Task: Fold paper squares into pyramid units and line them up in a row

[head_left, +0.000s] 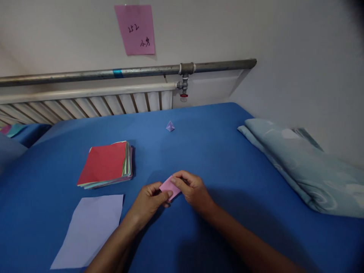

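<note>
A small piece of folded pink paper [170, 186] is held between my two hands, above the blue surface. My left hand [150, 199] pinches its lower left side, thumb on top. From the upper right, my right hand [195, 189] grips the other side, its thumb lying on the paper. The fingers beneath the paper are mostly hidden. Beyond my hands stands a small purple folded-paper shape [170, 126]. A flat lavender sheet [89, 229] lies beside my left forearm.
A stack of coloured paper [105, 163], red on top, sits to the left. On the right lies a folded light-blue blanket [295, 163]. Behind the blue surface [199, 151] run a metal pipe [85, 75] and a white radiator [113, 102]. A pink note [135, 32] hangs on the wall.
</note>
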Available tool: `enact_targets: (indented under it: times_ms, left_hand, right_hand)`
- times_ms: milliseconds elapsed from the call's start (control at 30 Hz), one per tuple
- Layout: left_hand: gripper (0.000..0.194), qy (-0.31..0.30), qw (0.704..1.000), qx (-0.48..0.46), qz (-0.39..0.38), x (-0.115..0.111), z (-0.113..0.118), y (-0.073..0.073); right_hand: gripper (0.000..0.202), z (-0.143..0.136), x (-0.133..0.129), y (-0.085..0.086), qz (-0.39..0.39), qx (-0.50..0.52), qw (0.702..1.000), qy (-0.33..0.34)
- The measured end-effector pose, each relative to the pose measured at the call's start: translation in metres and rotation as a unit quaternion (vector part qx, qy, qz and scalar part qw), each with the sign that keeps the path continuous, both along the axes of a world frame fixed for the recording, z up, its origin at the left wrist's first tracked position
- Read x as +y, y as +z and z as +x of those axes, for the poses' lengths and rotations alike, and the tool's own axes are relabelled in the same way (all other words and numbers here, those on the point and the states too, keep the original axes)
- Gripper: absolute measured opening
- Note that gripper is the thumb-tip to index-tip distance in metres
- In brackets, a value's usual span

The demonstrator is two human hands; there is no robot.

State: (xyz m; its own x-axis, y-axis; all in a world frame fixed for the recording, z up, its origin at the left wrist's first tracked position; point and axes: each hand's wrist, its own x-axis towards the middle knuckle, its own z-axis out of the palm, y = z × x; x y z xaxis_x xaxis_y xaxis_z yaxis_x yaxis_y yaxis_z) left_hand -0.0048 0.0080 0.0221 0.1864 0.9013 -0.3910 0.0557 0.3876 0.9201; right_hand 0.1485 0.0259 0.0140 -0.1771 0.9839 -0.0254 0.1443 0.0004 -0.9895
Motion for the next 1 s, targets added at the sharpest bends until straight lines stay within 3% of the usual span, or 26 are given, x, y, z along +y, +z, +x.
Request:
enact_targets:
  times_ms: [400, 767, 900, 1000]
  left_hand:
    - [0.036, -0.029, 0.998, 0.012, -0.056, -0.003, 0.001, -0.005]
    - [0.045, -0.046, 0.998, 0.041, -0.017, -0.004, 0.005, -0.007]
    - [0.044, -0.06, 0.996, 0.057, -0.014, -0.005, 0.0, -0.007]
    - [0.041, -0.1, 0.987, 0.124, -0.018, -0.005, -0.013, -0.006]
  right_hand:
    - [0.018, 0.001, 0.004, -0.003, 0.002, 0.012, 0.999, -0.036]
    - [0.023, 0.0, 0.011, -0.014, 0.014, 0.014, 0.999, -0.047]
    - [0.021, -0.001, 0.012, -0.015, 0.078, -0.035, 0.995, -0.045]
    - [0.019, -0.001, 0.013, -0.016, 0.139, -0.086, 0.986, -0.034]
